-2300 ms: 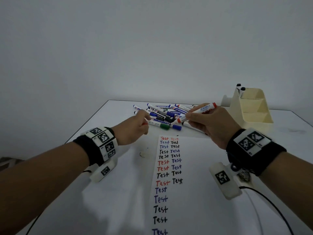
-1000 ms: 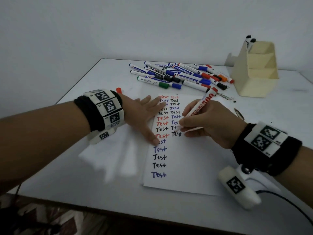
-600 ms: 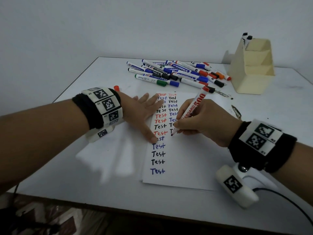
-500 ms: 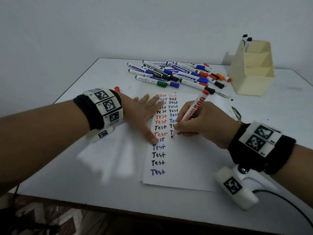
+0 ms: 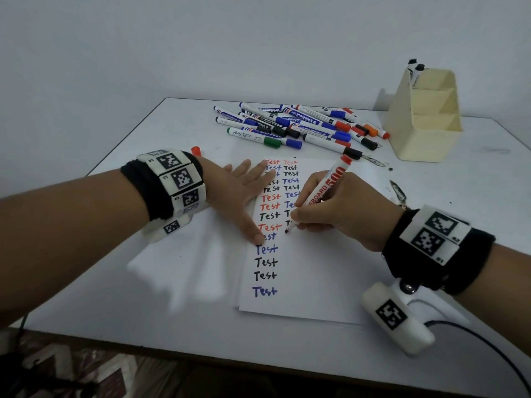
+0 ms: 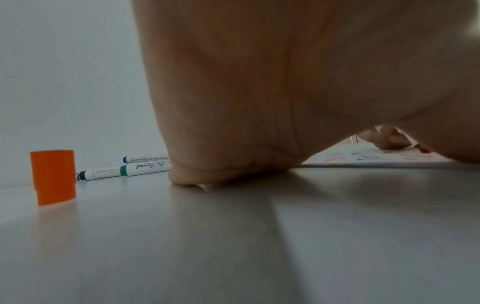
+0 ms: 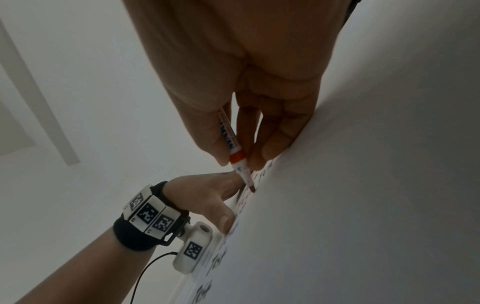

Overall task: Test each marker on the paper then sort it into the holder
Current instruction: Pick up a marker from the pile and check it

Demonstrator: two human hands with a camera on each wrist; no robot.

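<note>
My right hand (image 5: 330,208) grips an uncapped red marker (image 5: 324,191) like a pen, its tip touching the white paper (image 5: 310,271) below the second column of "Test" words. In the right wrist view the marker (image 7: 235,152) sits pinched between thumb and fingers. My left hand (image 5: 241,196) lies flat, fingers spread, pressing the paper's left edge. The marker's orange-red cap (image 6: 53,176) stands upright on the table beside my left wrist. A pile of capped markers (image 5: 298,124) lies beyond the paper. The cream holder (image 5: 425,133) stands at the back right with two black-capped markers (image 5: 415,67) in its rear slot.
The white table (image 5: 143,297) ends close in front of me, with patterned floor below. A black cable (image 5: 488,346) runs from my right wrist camera. Ink smudges (image 5: 398,191) mark the table right of the paper. A plain wall stands behind the table.
My right hand carried the marker from above the pile down to the paper, then slid it lower to a fresh line. My left hand set the cap down and flattened on the paper.
</note>
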